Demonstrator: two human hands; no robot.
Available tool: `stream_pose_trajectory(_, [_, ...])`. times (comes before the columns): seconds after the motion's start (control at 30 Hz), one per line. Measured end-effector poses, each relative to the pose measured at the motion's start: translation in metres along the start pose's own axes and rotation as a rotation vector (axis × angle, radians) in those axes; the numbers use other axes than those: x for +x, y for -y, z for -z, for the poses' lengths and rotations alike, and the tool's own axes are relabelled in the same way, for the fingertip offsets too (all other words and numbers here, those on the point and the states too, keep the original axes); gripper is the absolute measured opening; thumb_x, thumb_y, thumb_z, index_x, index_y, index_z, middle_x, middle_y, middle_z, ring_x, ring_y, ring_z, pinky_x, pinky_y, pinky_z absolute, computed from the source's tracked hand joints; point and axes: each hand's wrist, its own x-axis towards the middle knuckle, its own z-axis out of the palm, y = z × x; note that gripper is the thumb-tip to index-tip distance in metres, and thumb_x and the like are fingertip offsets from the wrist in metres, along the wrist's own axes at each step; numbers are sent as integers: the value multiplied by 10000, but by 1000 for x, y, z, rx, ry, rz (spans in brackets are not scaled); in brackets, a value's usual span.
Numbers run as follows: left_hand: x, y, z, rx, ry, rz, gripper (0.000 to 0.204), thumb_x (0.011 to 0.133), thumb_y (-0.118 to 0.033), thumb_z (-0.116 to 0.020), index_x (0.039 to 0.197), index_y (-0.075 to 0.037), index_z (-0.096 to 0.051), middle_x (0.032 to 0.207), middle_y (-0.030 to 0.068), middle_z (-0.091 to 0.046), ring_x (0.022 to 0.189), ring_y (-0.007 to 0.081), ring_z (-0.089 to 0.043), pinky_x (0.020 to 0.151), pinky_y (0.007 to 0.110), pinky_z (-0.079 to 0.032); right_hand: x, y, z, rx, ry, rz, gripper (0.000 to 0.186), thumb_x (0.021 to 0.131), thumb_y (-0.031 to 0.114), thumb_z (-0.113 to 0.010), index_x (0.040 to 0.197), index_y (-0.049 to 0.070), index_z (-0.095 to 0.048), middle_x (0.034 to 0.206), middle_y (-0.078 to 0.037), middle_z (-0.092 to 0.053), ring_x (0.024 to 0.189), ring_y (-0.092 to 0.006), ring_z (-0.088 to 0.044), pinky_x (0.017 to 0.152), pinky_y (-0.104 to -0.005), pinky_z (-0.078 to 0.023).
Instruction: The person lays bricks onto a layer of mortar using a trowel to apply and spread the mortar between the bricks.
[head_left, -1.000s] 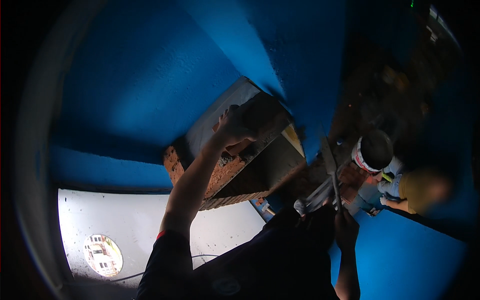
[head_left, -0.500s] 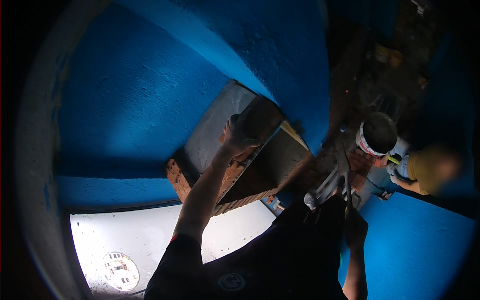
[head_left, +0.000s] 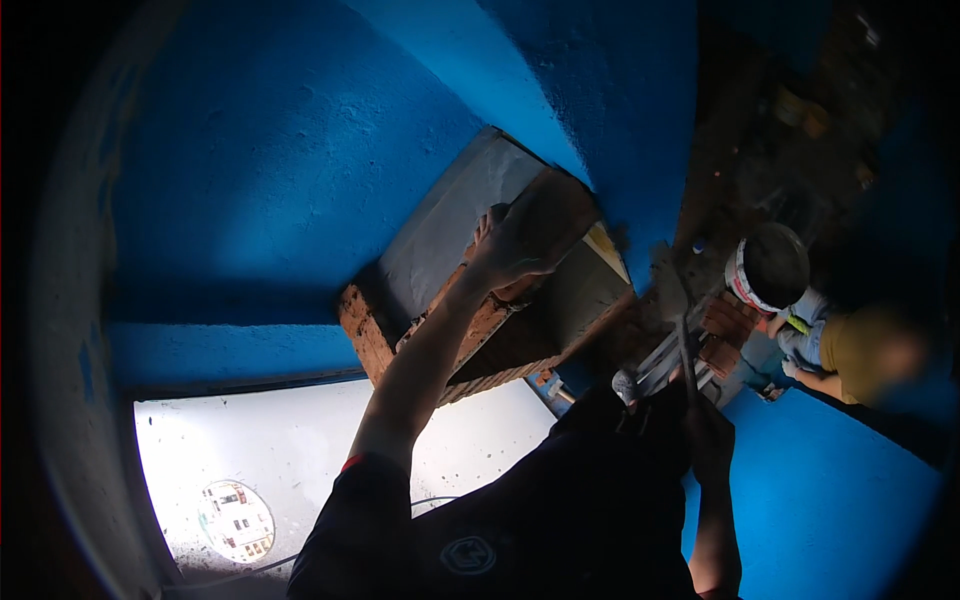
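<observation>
Trowel (head_left: 672, 287) in right hand (head_left: 709, 432), co-worker (head_left: 850, 350) beside bucket (head_left: 740, 283), bricks (head_left: 730, 320)

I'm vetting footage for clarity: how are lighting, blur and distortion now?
All in the head view: the flat white panel glares; the person's bare right hand lies in deep shadow; the olive-shirted co-worker is blurred around the head; the grey band at left bows along the fisheye rim.

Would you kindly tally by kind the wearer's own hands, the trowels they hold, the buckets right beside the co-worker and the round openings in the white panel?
Own hands: 2 (left hand, right hand)
Held trowel: 1
Bucket beside the co-worker: 1
Round opening: 1
Total: 5
</observation>
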Motion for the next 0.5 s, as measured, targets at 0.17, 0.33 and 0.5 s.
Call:
stream_pose_trajectory(0.17, [-4,13,4,-56,39,-54,1086,572,-482,-815,1434,-159,-239,1377,188,-324,1262,372,-317,1033,487,-337,14,42,20,52,27,216,267,971,271,-466,986,55,-621,631,-42,-478,521,-133,-432,476,-294,-339])
stream_pose_trajectory(0.33, [-16,27,5,-112,30,-44,1101,600,-520,-796,1452,-171,-192,1339,216,-363,1243,404,-356,1022,464,-346,21,16,-55,-317,-392,513,295,977,284,-448,1094,38,-560,713,-58,-521,560,-146,-469,535,-318,-408])
stream_pose_trajectory(0.5, [-21,23,9,-128,50,-25,1094,614,-495,-798,1449,-136,-190,1372,212,-342,1262,391,-351,1040,460,-339,33,12,-76,153,-168,572,246,974,272,-453,1061,56,-531,671,-51,-476,523,-158,-422,535,-341,-399])
